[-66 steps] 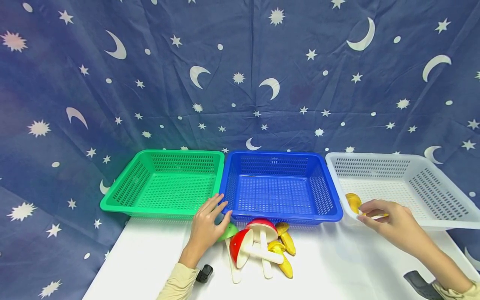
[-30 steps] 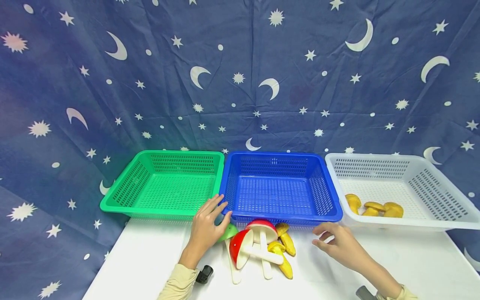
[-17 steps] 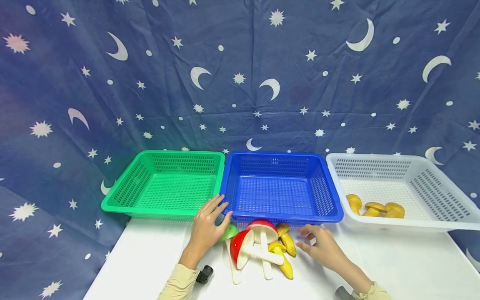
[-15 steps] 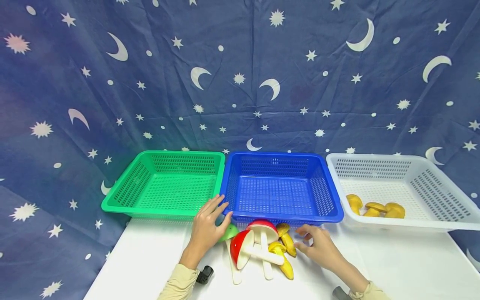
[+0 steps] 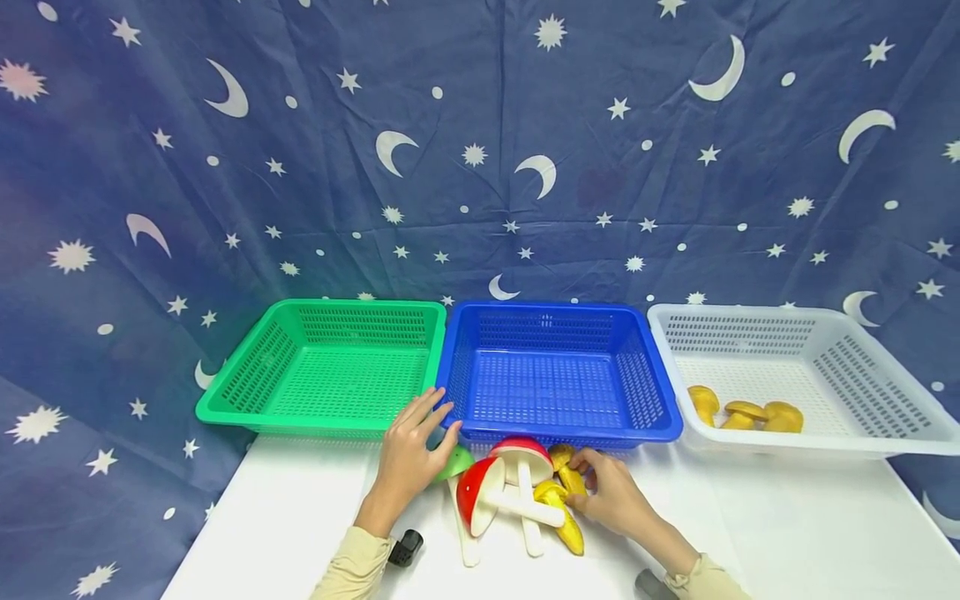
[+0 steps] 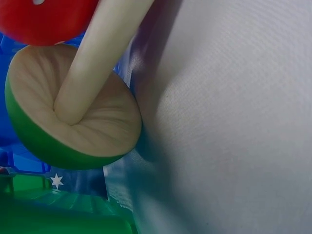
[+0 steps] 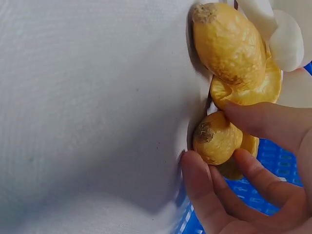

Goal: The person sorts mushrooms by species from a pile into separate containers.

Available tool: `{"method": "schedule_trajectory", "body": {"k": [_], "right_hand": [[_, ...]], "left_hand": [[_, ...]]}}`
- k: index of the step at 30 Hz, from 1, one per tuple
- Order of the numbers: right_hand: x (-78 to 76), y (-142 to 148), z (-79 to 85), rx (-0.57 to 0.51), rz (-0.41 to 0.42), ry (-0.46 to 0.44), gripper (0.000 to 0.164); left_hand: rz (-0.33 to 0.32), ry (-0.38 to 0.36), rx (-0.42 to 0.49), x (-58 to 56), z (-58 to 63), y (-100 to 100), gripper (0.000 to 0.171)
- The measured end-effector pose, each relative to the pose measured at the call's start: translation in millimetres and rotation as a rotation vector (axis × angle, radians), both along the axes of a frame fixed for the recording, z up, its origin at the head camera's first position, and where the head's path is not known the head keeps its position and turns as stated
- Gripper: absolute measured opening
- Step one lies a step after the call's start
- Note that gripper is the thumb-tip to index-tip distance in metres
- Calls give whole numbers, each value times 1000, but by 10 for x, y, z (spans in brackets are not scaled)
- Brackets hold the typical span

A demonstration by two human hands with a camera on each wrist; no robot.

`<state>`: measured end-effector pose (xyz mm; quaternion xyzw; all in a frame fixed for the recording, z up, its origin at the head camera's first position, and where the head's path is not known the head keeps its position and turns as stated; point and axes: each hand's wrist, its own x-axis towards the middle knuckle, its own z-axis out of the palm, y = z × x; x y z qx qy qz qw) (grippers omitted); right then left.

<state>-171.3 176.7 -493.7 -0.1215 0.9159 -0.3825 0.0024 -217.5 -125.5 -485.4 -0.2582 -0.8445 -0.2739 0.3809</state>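
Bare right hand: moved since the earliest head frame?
Yes: the right hand moved left, away from the white perforated plastic basket, to the brown-capped yellow mushroom.

In the head view, the right hand hides part of the brown-capped mushroom, and the left hand covers part of the green mushroom (whether it touches, I cannot tell). In the left wrist view, the top edge cuts its stem.

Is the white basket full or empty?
Neither: the white basket holds three yellow toy mushrooms; most of its floor is bare.
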Motion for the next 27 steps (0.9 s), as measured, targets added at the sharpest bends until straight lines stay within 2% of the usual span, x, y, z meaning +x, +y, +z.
{"method": "schedule_trajectory", "body": {"k": [7, 17, 27], "right_hand": [[-33, 25, -15, -59, 4, -22, 35], [-5, 67, 10, -43, -79, -6, 41], [58, 169, 70, -18, -84, 30, 39]], "left_hand": [[4, -3, -6, 7, 17, -5, 31], [2, 33, 5, -12, 3, 9, 30], [1, 28, 19, -2, 23, 21, 28]]}}
